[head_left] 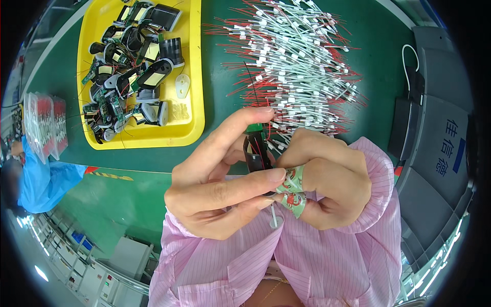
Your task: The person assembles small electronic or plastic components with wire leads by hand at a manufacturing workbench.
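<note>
Assembly, seemingly: left hand (207, 194) gripped black housing (254, 159); right hand (332, 184) close beside, its hold unclear; next likely wanted steady alignment.

Light is bright and even, lamps (41, 273) glare in the lower corners, and edges bow.

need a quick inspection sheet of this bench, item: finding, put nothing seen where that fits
Surface: green tabletop; spills, nothing seen
Things: small black device in hand; yellow tray of black-and-grey parts; pile of red-and-white wires
Clutter: clear packs with red contents, far left
Hands: left hand pinches the device; right hand has taped fingertips near its lower end, grip unclear
Cables: white cord by a black box, right
Surroundings: person in blue, left; green floor
</note>
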Motion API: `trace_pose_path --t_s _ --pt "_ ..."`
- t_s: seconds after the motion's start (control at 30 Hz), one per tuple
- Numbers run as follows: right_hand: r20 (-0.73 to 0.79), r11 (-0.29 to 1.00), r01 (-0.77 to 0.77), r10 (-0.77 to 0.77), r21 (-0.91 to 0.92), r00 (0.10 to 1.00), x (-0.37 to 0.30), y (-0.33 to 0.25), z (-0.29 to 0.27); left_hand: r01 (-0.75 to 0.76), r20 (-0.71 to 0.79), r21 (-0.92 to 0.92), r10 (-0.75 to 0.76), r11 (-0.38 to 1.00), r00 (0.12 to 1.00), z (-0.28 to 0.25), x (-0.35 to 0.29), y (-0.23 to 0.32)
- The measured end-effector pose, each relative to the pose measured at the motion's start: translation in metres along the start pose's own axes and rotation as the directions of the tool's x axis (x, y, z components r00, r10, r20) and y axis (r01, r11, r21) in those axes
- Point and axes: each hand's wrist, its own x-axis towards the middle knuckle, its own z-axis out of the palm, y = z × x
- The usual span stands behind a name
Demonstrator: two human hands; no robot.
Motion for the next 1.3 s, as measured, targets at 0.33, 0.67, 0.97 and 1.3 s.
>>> trace_pose_path --t_s 0.33,0.67,0.97,1.3 --pt "-0.119 0.999 0.035 -0.039 -0.035 0.992 0.004 -0.001 0.010 -0.034 -0.042 -0.054 0.032 0.998 0.999 0.006 -0.003 -0.002" --pt "-0.081 0.999 -0.009 0.005 -0.052 0.997 0.004 0.000 0.002 0.115 0.076 -0.074 -0.110 0.991 0.991 -0.009 0.002 0.005" --pt "0.022 0.933 0.131 -0.131 -0.335 0.991 0.007 -0.001 -0.005 0.097 0.038 -0.007 -0.097 0.995 0.995 -0.003 0.001 0.005" --pt "0.118 0.970 0.084 -0.058 -0.230 0.991 0.023 -0.018 -0.026 -0.067 -0.005 0.568 0.085 0.820 0.996 -0.015 0.001 0.036"
